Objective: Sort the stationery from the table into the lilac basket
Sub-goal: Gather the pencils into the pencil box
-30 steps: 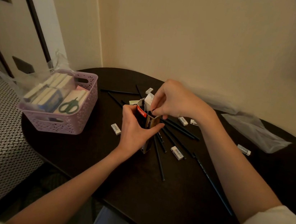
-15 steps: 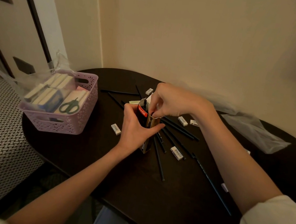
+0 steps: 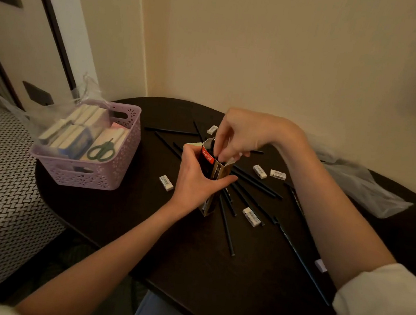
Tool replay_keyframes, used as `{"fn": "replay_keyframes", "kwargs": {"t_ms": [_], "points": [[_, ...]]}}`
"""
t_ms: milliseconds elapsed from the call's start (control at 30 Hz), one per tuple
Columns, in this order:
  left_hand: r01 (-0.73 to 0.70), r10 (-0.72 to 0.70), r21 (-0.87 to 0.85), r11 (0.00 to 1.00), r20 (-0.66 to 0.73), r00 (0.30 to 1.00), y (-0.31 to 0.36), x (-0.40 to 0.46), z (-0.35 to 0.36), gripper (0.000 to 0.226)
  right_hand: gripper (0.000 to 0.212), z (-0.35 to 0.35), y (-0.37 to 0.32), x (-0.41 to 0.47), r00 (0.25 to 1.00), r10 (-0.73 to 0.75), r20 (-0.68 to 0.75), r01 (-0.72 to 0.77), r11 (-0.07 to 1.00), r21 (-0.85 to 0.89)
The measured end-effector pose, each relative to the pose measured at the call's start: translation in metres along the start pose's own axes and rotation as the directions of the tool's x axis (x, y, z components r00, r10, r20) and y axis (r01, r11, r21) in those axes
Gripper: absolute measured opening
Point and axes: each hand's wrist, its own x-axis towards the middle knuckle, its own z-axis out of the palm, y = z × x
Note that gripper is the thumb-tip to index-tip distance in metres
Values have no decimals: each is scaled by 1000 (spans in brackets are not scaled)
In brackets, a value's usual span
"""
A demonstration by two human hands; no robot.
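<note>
Your left grip (image 3: 198, 180) clamps the upright pencil box (image 3: 213, 181); your right grip (image 3: 241, 135) has dipped its pinching fingertips into the mouth, so pencils are being boxed, not basketed.

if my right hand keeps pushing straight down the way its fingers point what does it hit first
Most likely the inside of the pencil box that your left hand holds upright: the right hand has its fingertips at the box's open top, pointing down into it. What lies inside is too dark to tell.

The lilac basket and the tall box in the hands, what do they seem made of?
Lilac basket: likely moulded plastic, matt, with punched flower holes and cut-out handles. Tall box: probably thin printed cardboard, slightly glossy, its open top flaps bent.
</note>
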Motion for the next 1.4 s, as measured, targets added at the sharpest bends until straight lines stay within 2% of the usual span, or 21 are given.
{"fn": "replay_keyframes", "kwargs": {"t_ms": [67,133,267,567,833,1133,1200,1267,1400], "points": [[5,-5,5,1000,-3,1000,-1,0,0,80,5,4,1,5,988,51,-146,-44,998,51],[8,-8,6,1000,-4,1000,-3,1,1,80,11,15,3,14,960,101,-263,-99,995,19],[12,-12,16,1000,-5,1000,-4,1,2,80,18,27,5,25,925,123,-361,-130,992,5],[-1,1,-9,1000,5,1000,-7,0,-2,77,7,35,6,20,934,33,-355,-40,999,-12],[23,-23,1,1000,62,998,-5,11,0,79,8,28,7,25,946,-9,-323,-50,984,-173],[27,-29,16,999,120,992,-5,15,-7,82,10,33,13,25,943,-6,-333,-25,996,-88],[30,-36,39,999,166,986,-4,16,-10,82,11,39,12,19,908,16,-419,-25,1000,-15],[47,-55,43,998,208,977,-2,17,-15,81,10,47,6,10,828,39,-560,19,995,98],[103,-104,19,995,272,957,-1,17,-22,77,10,69,4,-8,572,117,-812,169,952,257]]}}
